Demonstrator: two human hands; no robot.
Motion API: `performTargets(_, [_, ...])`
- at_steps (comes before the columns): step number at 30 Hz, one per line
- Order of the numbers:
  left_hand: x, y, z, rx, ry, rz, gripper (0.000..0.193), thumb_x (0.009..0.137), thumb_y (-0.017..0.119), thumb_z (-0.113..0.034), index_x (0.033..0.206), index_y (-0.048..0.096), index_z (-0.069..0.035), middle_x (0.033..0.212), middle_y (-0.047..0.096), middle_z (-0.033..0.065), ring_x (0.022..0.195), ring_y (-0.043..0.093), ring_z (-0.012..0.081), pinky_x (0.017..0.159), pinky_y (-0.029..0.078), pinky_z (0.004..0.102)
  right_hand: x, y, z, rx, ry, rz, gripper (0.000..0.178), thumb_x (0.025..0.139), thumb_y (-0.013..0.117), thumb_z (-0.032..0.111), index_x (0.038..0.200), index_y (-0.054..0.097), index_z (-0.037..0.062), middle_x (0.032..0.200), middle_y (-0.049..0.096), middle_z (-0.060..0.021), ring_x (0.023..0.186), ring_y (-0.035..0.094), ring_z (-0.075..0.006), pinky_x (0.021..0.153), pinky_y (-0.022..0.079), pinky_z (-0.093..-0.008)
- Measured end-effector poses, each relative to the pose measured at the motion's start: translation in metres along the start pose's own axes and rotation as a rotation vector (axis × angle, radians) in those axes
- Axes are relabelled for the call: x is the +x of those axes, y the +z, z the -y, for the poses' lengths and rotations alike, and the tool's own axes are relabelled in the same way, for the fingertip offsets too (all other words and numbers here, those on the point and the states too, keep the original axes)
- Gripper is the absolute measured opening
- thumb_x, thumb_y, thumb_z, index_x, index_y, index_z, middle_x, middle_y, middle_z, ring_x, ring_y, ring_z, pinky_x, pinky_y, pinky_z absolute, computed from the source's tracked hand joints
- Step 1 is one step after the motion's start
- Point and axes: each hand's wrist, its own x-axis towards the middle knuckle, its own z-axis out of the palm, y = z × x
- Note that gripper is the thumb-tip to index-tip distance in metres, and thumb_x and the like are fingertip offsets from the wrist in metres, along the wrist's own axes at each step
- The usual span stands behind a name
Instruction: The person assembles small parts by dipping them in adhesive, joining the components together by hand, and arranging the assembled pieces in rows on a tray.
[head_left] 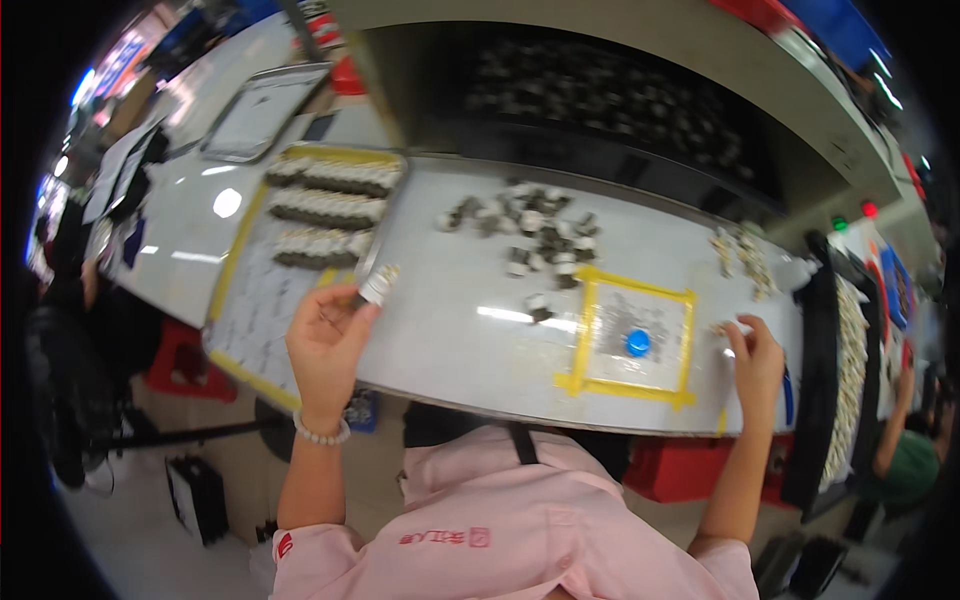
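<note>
My left hand (326, 338) is closed in a pinch over the right edge of a metal tray (392, 205). Between its fingertips is a small white-and-dark cylindrical part (376, 287) with gold-coloured bits at its top. Three rows of similar parts (328, 207) stand on the tray's far half. At the right of the table my right hand (758, 358) has thumb and forefinger together on a tiny gold-coloured piece (719, 328), too small to make out. Beside it, a yellow-taped square (588, 345) holds a blue round cap (638, 343).
Loose white-and-dark parts (540, 228) lie mid-table, below a dark recess (600, 100) holding many more. Gold-coloured pieces (745, 262) are heaped at the back right. A long black tray (822, 400) of pale pieces stands at the right edge. Another metal tray (262, 112) lies far left.
</note>
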Motion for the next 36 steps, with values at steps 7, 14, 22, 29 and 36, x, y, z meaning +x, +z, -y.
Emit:
performTargets(7, [0.046,-0.128,-0.001,0.87,0.151,-0.458,0.022,0.079,0.069,-0.006,0.1,0.063,0.001,0.086,0.066,0.0087,0.073,0.062,0.0112,0.066,0.048,0.0235,0.012,0.025,-0.012,0.23,-0.153,0.13,0.013,0.085,0.06,0.008,0.095,0.063,-0.0006,0.074,0.057,-0.0098,0.061,0.052,-0.0164,0.058,0.043,-0.0296])
performTargets(14, [0.088,-0.16,0.032,0.911,0.119,-0.34,0.025,0.078,0.07,-0.012,0.1,0.067,-0.001,0.083,0.068,0.0097,0.07,0.063,0.0136,0.065,0.048,0.0265,0.006,0.022,0.006,0.223,-0.087,0.119,0.021,0.079,0.062,0.001,0.1,0.06,-0.0033,0.08,0.055,-0.0088,0.066,0.052,-0.0164,0.063,0.045,-0.0288])
performTargets(22, [0.086,-0.141,0.024,0.892,0.018,-0.215,0.039,0.076,0.074,-0.023,0.109,0.066,-0.003,0.093,0.068,0.0089,0.081,0.063,0.0135,0.068,0.047,0.0266,-0.004,0.022,0.003,0.281,-0.092,0.066,0.024,0.077,0.067,0.0,0.1,0.062,-0.0038,0.081,0.056,-0.0049,0.066,0.051,-0.0135,0.062,0.043,-0.0268])
performTargets(29, [0.095,-0.143,0.024,0.941,-0.024,-0.126,0.046,0.073,0.077,-0.018,0.115,0.063,-0.005,0.1,0.066,0.0074,0.082,0.061,0.0124,0.069,0.048,0.026,-0.008,0.021,0.001,0.305,-0.145,0.096,0.025,0.075,0.068,-0.001,0.1,0.064,-0.0022,0.081,0.057,-0.0052,0.069,0.053,-0.0126,0.062,0.043,-0.0249])
performTargets(36, [0.097,-0.158,0.018,0.96,0.029,-0.005,0.056,0.074,0.076,-0.014,0.125,0.055,-0.003,0.112,0.06,0.01,0.099,0.057,0.0161,0.074,0.049,0.0274,-0.007,0.023,-0.003,0.317,-0.115,0.024,0.022,0.074,0.067,-0.004,0.095,0.064,-0.0047,0.083,0.059,-0.0069,0.069,0.054,-0.0147,0.065,0.046,-0.0259])
